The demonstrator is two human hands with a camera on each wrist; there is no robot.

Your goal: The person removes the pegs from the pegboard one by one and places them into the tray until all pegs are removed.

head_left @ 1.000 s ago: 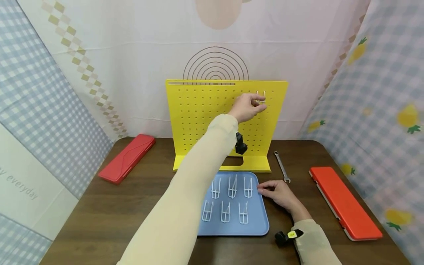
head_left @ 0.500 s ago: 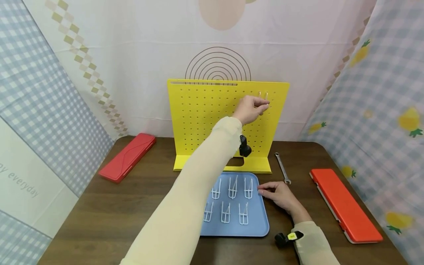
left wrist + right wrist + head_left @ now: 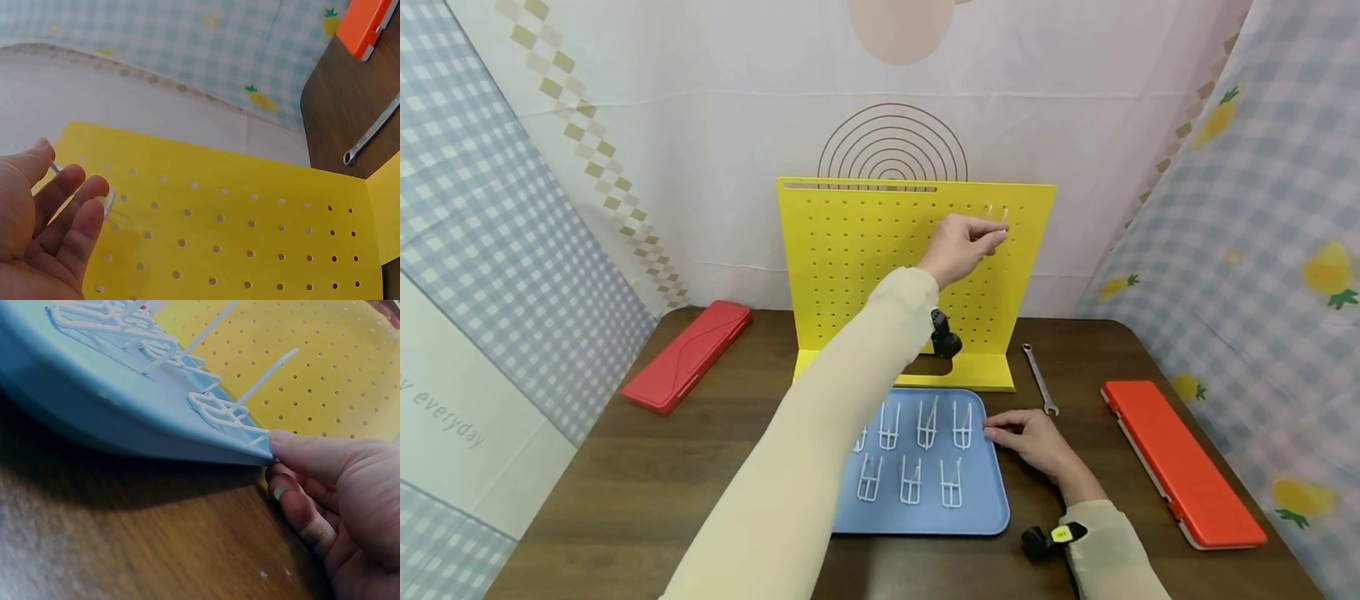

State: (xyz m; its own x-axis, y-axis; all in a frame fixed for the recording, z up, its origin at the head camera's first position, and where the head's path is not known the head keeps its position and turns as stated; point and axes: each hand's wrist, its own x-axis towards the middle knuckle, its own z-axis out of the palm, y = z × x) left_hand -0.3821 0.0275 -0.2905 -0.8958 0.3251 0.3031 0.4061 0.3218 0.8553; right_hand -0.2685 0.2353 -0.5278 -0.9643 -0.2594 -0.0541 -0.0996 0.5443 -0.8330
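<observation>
A yellow pegboard (image 3: 865,242) stands upright at the back of the table. Near its upper right corner, my left hand (image 3: 958,246) pinches a white wire hook (image 3: 988,210), whose prongs sit at the top row of holes. In the left wrist view, white wire (image 3: 111,205) shows by the curled fingers, and the fingers hide much of it. My right hand (image 3: 1037,443) pinches the right rim of a blue tray (image 3: 992,508), thumb on top in the right wrist view. Several white wire hooks (image 3: 951,483) lie in rows on the tray; my left sleeve covers its left part.
A wrench (image 3: 1039,379) lies right of the pegboard. One red case (image 3: 688,358) is at the left of the table, and an orange-red case (image 3: 1180,462) at the right. Patterned curtains (image 3: 1240,250) enclose the back and sides.
The left thumb and fingers, a little apart a second ago, have come together over the lower part of the white wire hook. The right hand keeps its place on the tray rim.
</observation>
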